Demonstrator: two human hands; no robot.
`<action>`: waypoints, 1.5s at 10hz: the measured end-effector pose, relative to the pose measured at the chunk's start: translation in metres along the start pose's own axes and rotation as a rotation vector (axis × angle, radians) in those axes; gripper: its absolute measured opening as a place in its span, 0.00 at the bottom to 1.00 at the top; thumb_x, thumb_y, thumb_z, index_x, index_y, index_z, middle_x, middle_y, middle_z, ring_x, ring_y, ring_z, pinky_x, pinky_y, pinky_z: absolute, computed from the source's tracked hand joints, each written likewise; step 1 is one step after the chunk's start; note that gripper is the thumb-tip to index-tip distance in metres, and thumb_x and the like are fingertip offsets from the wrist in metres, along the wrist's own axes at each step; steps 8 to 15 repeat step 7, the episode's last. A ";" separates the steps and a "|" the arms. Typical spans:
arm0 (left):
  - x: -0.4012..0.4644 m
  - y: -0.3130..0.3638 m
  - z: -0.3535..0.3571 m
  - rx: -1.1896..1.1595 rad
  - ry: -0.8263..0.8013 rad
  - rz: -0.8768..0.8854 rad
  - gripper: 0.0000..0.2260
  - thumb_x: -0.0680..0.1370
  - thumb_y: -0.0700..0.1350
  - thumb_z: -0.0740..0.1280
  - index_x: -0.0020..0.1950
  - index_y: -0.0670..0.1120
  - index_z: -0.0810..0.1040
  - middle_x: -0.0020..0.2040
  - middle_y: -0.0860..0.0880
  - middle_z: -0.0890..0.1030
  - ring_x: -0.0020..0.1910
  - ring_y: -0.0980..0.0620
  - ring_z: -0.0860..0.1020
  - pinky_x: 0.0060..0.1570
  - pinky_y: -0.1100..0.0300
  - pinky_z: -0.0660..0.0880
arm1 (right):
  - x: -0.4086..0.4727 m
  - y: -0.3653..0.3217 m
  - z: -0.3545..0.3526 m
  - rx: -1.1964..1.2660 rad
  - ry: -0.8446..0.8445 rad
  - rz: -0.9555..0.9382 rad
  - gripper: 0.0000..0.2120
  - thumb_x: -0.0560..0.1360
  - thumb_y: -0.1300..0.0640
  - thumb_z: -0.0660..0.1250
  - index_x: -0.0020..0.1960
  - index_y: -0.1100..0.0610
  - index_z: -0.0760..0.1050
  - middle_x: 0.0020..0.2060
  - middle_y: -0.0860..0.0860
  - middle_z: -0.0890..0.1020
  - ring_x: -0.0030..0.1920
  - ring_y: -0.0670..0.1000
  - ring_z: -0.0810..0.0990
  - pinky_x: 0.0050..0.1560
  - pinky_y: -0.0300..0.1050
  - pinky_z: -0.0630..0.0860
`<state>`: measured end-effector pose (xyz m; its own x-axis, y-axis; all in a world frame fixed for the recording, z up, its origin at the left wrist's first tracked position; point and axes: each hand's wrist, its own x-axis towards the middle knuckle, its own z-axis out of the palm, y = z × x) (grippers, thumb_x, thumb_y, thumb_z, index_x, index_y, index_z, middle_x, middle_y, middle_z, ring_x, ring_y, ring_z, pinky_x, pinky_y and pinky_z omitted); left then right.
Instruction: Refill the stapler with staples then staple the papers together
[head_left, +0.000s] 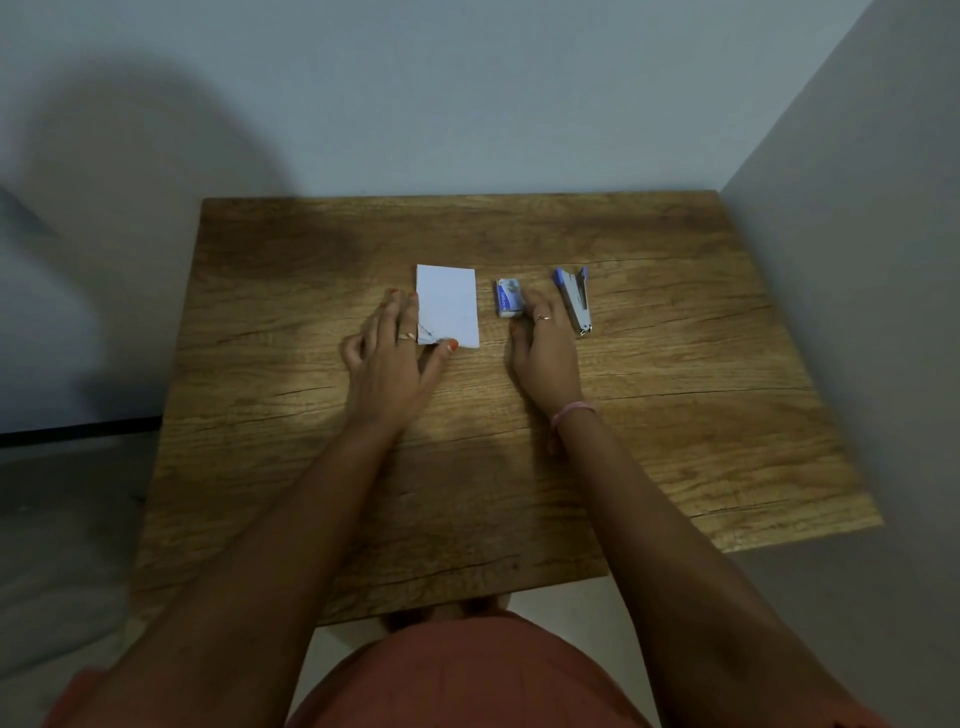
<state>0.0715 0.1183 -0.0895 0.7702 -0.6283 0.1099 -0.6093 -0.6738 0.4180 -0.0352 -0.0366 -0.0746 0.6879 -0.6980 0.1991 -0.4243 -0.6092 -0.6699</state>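
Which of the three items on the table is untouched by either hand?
The stapler, farthest right. The left hand rests on the papers, and the right hand touches the staple box.

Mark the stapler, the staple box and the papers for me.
stapler (575, 301): head view, middle of its metal body.
staple box (506, 299): head view, blue printed top face, left of the right hand's fingers.
papers (448, 304): head view, bare white middle of the top sheet.
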 end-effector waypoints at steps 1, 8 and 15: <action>-0.003 0.002 -0.002 -0.018 0.018 0.002 0.31 0.79 0.62 0.56 0.76 0.47 0.56 0.78 0.46 0.55 0.76 0.48 0.55 0.68 0.44 0.54 | -0.006 0.001 -0.002 -0.029 0.008 -0.020 0.19 0.78 0.61 0.60 0.69 0.59 0.68 0.68 0.54 0.69 0.67 0.53 0.69 0.66 0.47 0.68; -0.004 0.040 -0.044 -0.086 0.197 0.173 0.27 0.80 0.53 0.61 0.75 0.42 0.60 0.77 0.43 0.59 0.76 0.43 0.56 0.72 0.43 0.52 | 0.001 -0.038 -0.054 -0.128 0.028 -0.164 0.21 0.77 0.58 0.64 0.69 0.60 0.69 0.68 0.55 0.71 0.66 0.55 0.71 0.66 0.52 0.69; -0.004 0.040 -0.044 -0.086 0.197 0.173 0.27 0.80 0.53 0.61 0.75 0.42 0.60 0.77 0.43 0.59 0.76 0.43 0.56 0.72 0.43 0.52 | 0.001 -0.038 -0.054 -0.128 0.028 -0.164 0.21 0.77 0.58 0.64 0.69 0.60 0.69 0.68 0.55 0.71 0.66 0.55 0.71 0.66 0.52 0.69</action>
